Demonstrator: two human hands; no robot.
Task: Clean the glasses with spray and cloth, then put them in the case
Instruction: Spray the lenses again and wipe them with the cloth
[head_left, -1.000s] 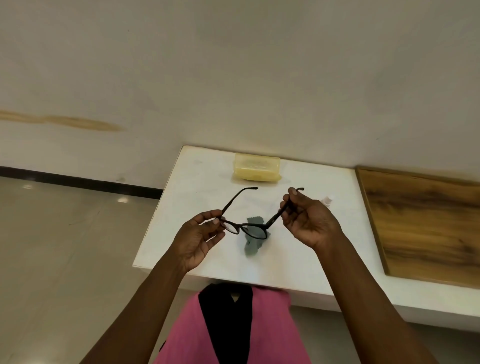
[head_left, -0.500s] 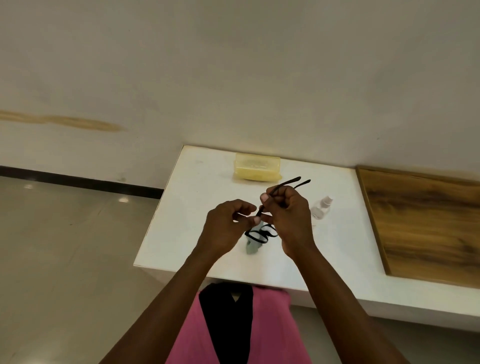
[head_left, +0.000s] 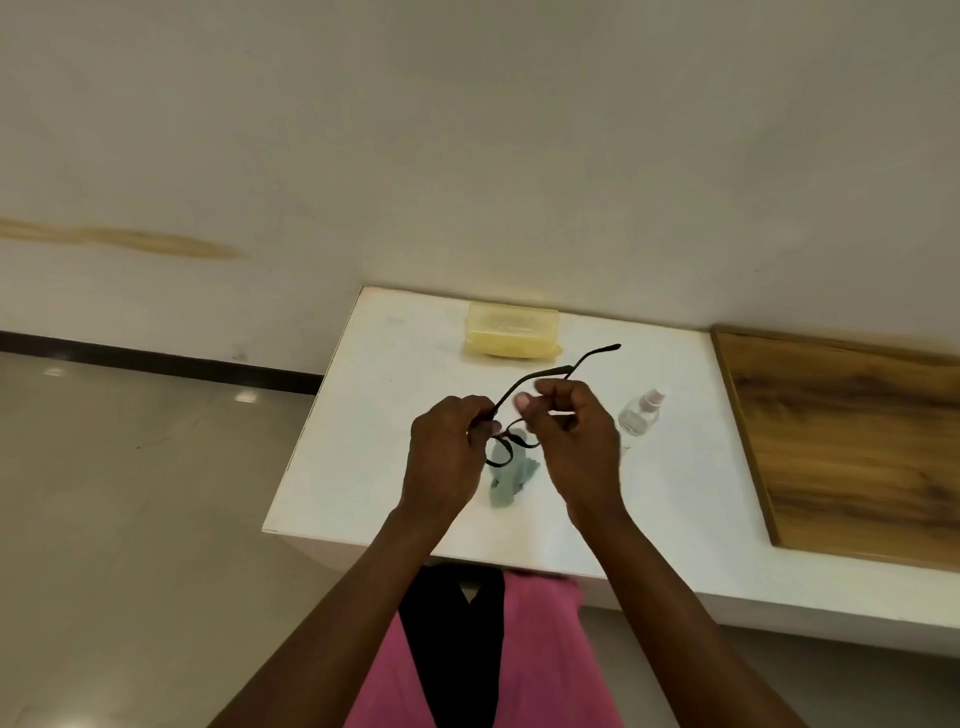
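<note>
Black-framed glasses (head_left: 524, 382) hang above the white table (head_left: 374, 415), held by both hands close together. My left hand (head_left: 449, 449) pinches the frame's left end. My right hand (head_left: 574, 441) grips the frame's right side, and the temples stick out up and to the right. Under the hands a grey-green cloth (head_left: 511, 480) lies crumpled on the table. A small clear spray bottle (head_left: 641, 413) stands just right of my right hand. The yellow translucent case (head_left: 511, 338) lies closed at the table's far edge by the wall.
A wooden board (head_left: 852, 441) covers the surface to the right of the white table. The wall runs right behind the case. Tiled floor lies to the left, beyond the table's left edge (head_left: 311, 421).
The hands came together from a wide hold on the spread glasses. The frame turned so its temples now point up and right. The spray bottle came into sight.
</note>
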